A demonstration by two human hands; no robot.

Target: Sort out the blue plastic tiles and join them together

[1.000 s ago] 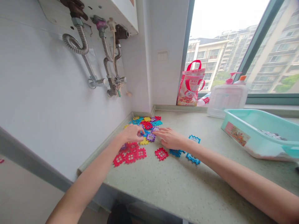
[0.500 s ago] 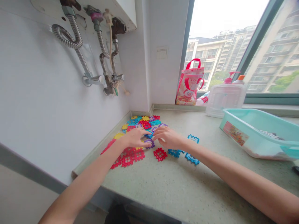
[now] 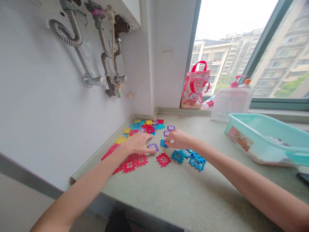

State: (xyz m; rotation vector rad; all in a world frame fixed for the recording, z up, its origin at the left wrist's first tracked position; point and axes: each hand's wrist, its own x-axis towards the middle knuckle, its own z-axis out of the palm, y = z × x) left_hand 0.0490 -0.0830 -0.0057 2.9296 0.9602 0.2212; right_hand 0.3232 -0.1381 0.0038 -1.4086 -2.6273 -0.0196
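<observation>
My right hand (image 3: 180, 139) pinches the edge of a blue notched plastic building piece (image 3: 163, 143) at the counter surface; its fingertips are partly hidden. A small white spot shows by the fingers, too small to name. Thumb and fingers apart, my left hand (image 3: 138, 143) rests over the colourful pile, beside a purple notched piece (image 3: 153, 147) near its thumb. Red pieces (image 3: 130, 164) lie under the left wrist. One red window-shaped piece (image 3: 163, 159) sits alone between the hands. Several blue pieces (image 3: 196, 161) are grouped below my right forearm.
A turquoise plastic basin (image 3: 238, 129) with some pieces inside stands on the right of the counter (image 3: 183, 193). By the window are a red-handled bag (image 3: 193, 91) and a clear plastic container (image 3: 230, 104). Metal hoses and valves (image 3: 94, 80) stick out from the left wall.
My right hand has moved right, away from my left hand, with a blue piece in its fingers. Two purple pieces behind it are now uncovered. My left hand has stayed nearly in place.
</observation>
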